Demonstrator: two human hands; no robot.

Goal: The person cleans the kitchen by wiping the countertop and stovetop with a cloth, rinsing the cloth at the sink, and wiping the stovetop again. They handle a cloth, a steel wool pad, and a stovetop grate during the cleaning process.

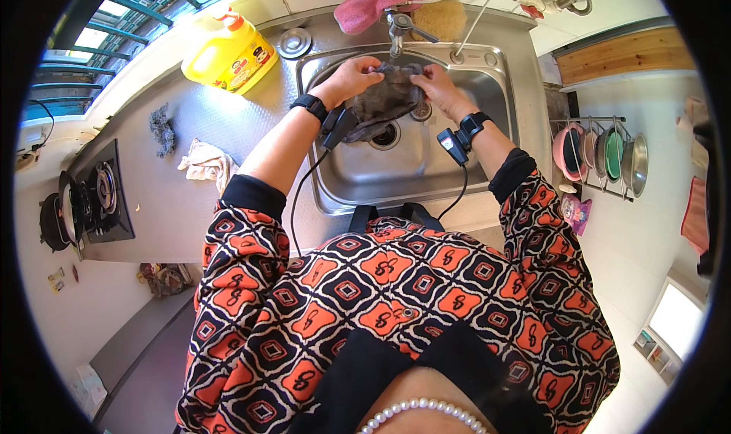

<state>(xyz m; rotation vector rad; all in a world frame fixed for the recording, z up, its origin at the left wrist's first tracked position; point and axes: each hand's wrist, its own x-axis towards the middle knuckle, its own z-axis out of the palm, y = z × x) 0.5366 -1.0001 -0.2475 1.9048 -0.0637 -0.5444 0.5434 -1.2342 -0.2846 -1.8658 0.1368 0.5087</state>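
My left hand (351, 79) and my right hand (442, 88) pinch the upper edge of a dark grey cloth (382, 100) between them. The cloth hangs spread over the back left of a stainless steel sink (394, 177). Its lower end lies beside the drain opening (385, 136), which is partly covered. Just behind the cloth is the metal faucet (398, 31), its spout above the top edge. Whether water runs cannot be told.
A yellow pump bottle (231, 57) stands left of the sink by a round metal lid (294, 43). A beige rag (207, 163) and a grey scouring pad (163, 130) lie on the counter. Farther left is a gas stove (105, 191). Pink cloth (365, 8) drapes behind the faucet; basins (614, 154) sit racked at right.
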